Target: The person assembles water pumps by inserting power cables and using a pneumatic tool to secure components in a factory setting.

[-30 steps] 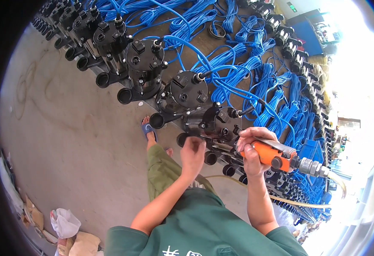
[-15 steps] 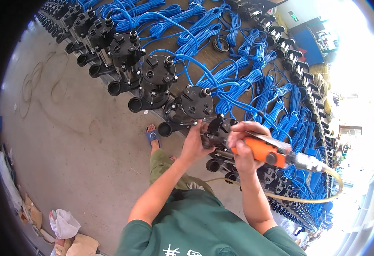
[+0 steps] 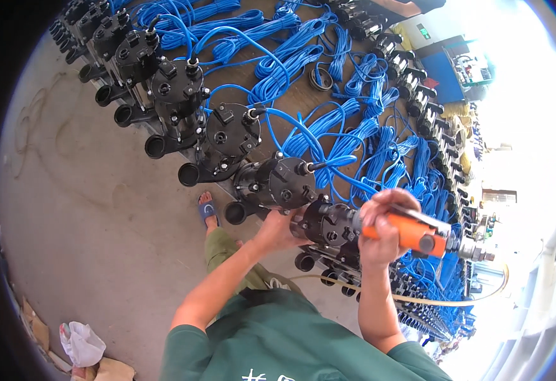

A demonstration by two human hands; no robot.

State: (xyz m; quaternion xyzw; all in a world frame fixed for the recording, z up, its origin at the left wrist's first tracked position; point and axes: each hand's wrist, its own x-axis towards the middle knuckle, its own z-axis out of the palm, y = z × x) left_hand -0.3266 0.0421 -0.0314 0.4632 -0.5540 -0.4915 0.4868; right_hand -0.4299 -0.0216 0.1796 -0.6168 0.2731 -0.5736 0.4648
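Observation:
My right hand [image 3: 386, 228] is wrapped round an orange air-powered driver [image 3: 411, 233], which lies nearly level. Its nose meets the right side of the top of a black submersible pump [image 3: 330, 223]; the exact contact spot is blurred. Against the near left side of that pump is my left hand [image 3: 279, 232], steadying it, with the fingertips hidden between it and the neighbouring pump [image 3: 284, 183]. A pale hose [image 3: 443, 303] runs from the driver's metal fitting and loops back past my right forearm.
More black pumps [image 3: 233, 129] with round side outlets stand in a slanting row. Beyond them, bundled blue cables [image 3: 319, 127] cover a brown surface, with another pump row [image 3: 411, 82] on its far side. White and brown bags [image 3: 82, 343] lie at lower left. Another person's arm [image 3: 401, 7] shows at the top.
The driver has moved from the pump's near left part to its right side, uncovering more of the pump's top. My left hand stays at the pump. Another person's arm has come into view.

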